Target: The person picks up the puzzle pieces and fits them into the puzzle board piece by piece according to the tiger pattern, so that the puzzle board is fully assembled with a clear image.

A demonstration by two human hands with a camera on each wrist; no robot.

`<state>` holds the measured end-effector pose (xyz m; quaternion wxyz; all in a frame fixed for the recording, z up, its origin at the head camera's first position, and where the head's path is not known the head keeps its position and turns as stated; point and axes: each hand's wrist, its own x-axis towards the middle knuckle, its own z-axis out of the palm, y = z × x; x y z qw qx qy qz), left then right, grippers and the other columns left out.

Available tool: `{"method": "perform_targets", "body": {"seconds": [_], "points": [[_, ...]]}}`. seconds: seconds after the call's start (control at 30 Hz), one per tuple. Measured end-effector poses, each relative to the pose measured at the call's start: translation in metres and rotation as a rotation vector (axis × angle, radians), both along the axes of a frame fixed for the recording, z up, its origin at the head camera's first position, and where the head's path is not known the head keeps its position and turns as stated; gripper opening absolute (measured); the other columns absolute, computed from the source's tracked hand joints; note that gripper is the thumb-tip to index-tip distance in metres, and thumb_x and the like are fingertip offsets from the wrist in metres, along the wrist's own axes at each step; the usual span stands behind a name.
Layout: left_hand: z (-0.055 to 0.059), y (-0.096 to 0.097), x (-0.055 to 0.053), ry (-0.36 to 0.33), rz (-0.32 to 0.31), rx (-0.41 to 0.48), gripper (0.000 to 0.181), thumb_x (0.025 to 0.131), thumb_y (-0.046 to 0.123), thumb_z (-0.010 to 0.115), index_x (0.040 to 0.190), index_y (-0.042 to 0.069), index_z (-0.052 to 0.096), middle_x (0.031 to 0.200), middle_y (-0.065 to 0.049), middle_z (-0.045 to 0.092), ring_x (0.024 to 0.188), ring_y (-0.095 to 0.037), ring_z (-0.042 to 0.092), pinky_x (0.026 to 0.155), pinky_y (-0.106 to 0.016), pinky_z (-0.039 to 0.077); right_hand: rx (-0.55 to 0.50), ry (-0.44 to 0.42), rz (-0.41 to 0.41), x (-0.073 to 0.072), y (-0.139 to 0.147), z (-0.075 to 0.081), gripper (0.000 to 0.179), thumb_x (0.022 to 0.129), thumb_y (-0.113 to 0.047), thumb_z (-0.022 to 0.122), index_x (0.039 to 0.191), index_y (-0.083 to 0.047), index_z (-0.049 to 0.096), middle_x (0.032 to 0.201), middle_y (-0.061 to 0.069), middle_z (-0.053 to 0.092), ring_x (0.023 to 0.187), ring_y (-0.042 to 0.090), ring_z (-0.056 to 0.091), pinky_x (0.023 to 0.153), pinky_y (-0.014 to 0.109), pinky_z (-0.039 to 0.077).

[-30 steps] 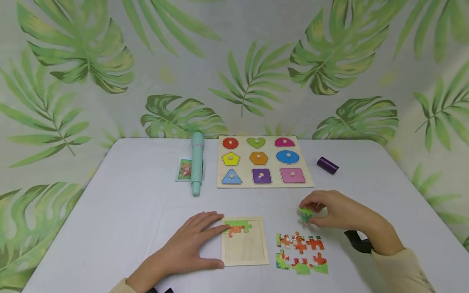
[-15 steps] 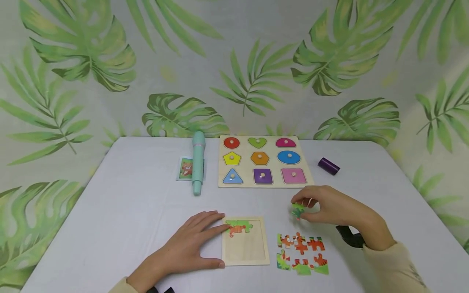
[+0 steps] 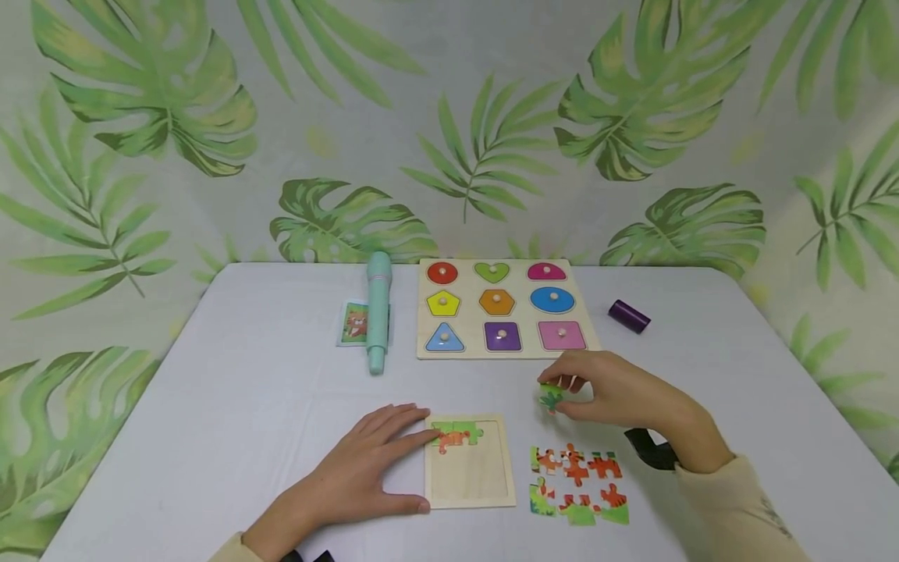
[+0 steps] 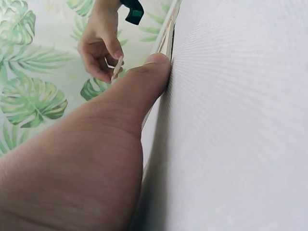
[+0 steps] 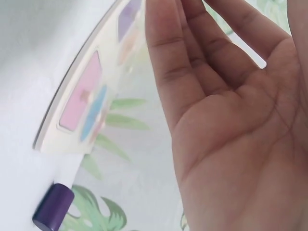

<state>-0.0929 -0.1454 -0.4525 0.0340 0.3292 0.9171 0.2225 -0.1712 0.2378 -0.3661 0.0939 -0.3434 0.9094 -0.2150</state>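
Observation:
Between thumb and fingers my right hand (image 3: 607,390) pinches a green jigsaw piece (image 3: 550,397), held above the table to the upper right of the wooden puzzle tray (image 3: 469,501). My left hand (image 3: 368,468) lies with straight, spread fingers along the tray's left edge, its index fingertip on the joined jigsaw pieces (image 3: 460,434) in the upper left corner. The left thumb touches the tray's lower left. Loose orange and green jigsaw pieces (image 3: 578,516) lie in two rows right of the tray. In the left wrist view the pinched piece (image 4: 117,68) shows edge-on.
A wooden shape board (image 3: 469,314) with knobbed shapes lies at the back. Left of it a mint-green microphone-shaped stick (image 3: 378,312) rests across a small picture card (image 3: 354,324). A purple cylinder (image 3: 629,317) lies to the board's right.
My right hand has moved left and slightly away from me, carrying the green jigsaw piece closer to the tray. My left hand has stayed in place on the tray.

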Motion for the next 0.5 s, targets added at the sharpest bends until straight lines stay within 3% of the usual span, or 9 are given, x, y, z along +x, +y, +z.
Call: {"method": "perform_targets", "body": {"seconds": [0.5], "points": [[-0.001,0.0,0.0,-0.018,0.006,0.005,0.086,0.081,0.08,0.065,0.154,0.037,0.048,0.164,0.008,0.037,0.154,-0.021,0.029,0.125,-0.054,0.029,-0.018,-0.028,0.068,0.006,-0.024,-0.011,0.029,0.091,-0.02,0.079,0.119,-0.018,0.074,0.11,-0.014,0.07,0.096,0.006,0.065,0.082,0.027,0.061]]}}
